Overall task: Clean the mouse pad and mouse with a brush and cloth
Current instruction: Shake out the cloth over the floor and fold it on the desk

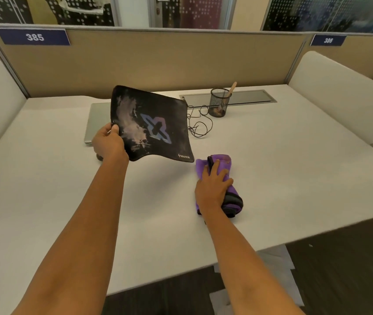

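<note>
My left hand (pixel 108 143) grips the left edge of a black mouse pad (pixel 156 126) and holds it lifted and tilted above the white desk (pixel 67 201). The pad carries a blue-purple logo and pale dusty smears. My right hand (pixel 212 189) rests on a purple cloth (pixel 223 162) bunched on the desk, fingers curled over it. A dark object, possibly the mouse, shows partly inside the cloth under my fingers. A thin black cable (pixel 198 123) lies coiled behind the pad. A wooden brush handle (pixel 232 88) sticks out of a mesh cup.
A closed silver laptop (pixel 97 123) lies behind the lifted pad. A black mesh pen cup (pixel 220 102) stands by a recessed cable tray (pixel 249 98) at the back. Beige partition panels wall the desk's far side. The desk's front edge runs diagonally at lower right.
</note>
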Demonstrator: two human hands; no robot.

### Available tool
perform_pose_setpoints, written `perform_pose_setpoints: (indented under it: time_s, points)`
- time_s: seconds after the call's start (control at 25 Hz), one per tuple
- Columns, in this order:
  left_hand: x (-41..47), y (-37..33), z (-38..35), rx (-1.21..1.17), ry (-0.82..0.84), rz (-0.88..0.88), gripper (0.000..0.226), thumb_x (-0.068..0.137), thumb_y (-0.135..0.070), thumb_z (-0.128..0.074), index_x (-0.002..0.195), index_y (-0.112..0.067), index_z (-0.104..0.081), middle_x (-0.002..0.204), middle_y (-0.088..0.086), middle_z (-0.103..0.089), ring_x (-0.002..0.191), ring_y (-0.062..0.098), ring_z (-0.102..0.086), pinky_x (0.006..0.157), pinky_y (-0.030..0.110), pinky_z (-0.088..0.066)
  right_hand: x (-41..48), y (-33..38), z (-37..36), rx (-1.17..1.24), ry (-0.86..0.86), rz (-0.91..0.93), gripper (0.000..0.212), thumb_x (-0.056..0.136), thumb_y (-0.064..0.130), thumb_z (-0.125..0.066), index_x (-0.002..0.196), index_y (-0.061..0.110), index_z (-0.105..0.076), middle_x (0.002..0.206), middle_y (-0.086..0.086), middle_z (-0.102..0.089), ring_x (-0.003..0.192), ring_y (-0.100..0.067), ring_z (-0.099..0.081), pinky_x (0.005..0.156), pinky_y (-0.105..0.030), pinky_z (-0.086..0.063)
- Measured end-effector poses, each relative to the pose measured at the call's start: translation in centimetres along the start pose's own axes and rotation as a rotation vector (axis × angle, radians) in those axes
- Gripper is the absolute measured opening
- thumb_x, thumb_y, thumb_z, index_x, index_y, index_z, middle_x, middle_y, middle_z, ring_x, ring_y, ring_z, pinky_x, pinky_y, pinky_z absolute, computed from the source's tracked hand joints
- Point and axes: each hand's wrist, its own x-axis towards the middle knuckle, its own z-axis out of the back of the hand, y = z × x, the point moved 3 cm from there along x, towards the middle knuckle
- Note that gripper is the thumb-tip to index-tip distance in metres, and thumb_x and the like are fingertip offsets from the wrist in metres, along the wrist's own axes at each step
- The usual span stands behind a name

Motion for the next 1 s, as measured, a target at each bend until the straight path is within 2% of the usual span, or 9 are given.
perform_pose_setpoints:
  time_s: [0.32, 0.6, 0.76, 0.88, 1.0]
  points:
    - [-5.0, 6.7, 1.6, -0.037, -0.098, 0.149, 0.026, 0.092, -0.016, -0.052, 0.115, -0.014, -0.063, 0.115, 0.004, -0.063, 0.104, 0.024, -0.059, 0.097, 0.035, -0.048, -3.2, -8.6, -0.6, -0.044, -0.010, -0.118, 0.055, 0.092, 0.028, -0.040, 0.145, 0.017, -0.028, 0.157, -0.016, -0.012, 0.129, -0.039, -0.031, 0.097, -0.049, -0.035]
    - [-6.8, 10.0, 2.5, 0.389, -0.066, 0.115, 0.038, 0.098, -0.019, -0.041, 0.134, -0.011, -0.046, 0.134, 0.011, -0.051, 0.123, 0.029, -0.048, 0.105, 0.036, -0.039, -6.7, -15.9, -1.0, -0.074, -0.018, -0.237, 0.057, 0.092, 0.028, -0.041, 0.146, 0.018, -0.027, 0.156, -0.016, -0.013, 0.129, -0.038, -0.032, 0.096, -0.047, -0.036]
    - [-8.8, 11.1, 2.4, 0.668, 0.048, -0.041, 0.050, 0.095, -0.021, -0.047, 0.141, -0.010, -0.030, 0.141, 0.018, -0.039, 0.129, 0.036, -0.040, 0.107, 0.046, -0.036, -9.4, -20.5, -0.8, -0.082, -0.008, -0.326, 0.057, 0.090, 0.026, -0.044, 0.144, 0.019, -0.028, 0.155, -0.016, -0.016, 0.125, -0.038, -0.036, 0.093, -0.044, -0.039]
    - [-10.8, 11.8, 2.1, 0.763, 0.130, -0.225, 0.044, 0.093, -0.017, -0.049, 0.134, -0.007, -0.037, 0.135, 0.020, -0.045, 0.124, 0.037, -0.045, 0.103, 0.048, -0.039, -11.7, -24.3, -1.0, -0.080, 0.009, -0.394, 0.055, 0.091, 0.025, -0.046, 0.143, 0.020, -0.030, 0.153, -0.018, -0.021, 0.121, -0.037, -0.040, 0.090, -0.042, -0.041]
    - [-13.6, 12.7, 2.0, 0.769, 0.233, -0.297, 0.040, 0.095, -0.018, -0.047, 0.132, -0.005, -0.045, 0.137, 0.018, -0.046, 0.125, 0.036, -0.043, 0.105, 0.048, -0.036, -12.7, -27.2, -0.7, 0.010, 0.059, -0.478, 0.046, 0.093, 0.025, -0.045, 0.137, 0.016, -0.039, 0.142, -0.021, -0.033, 0.116, -0.038, -0.042, 0.089, -0.043, -0.042]
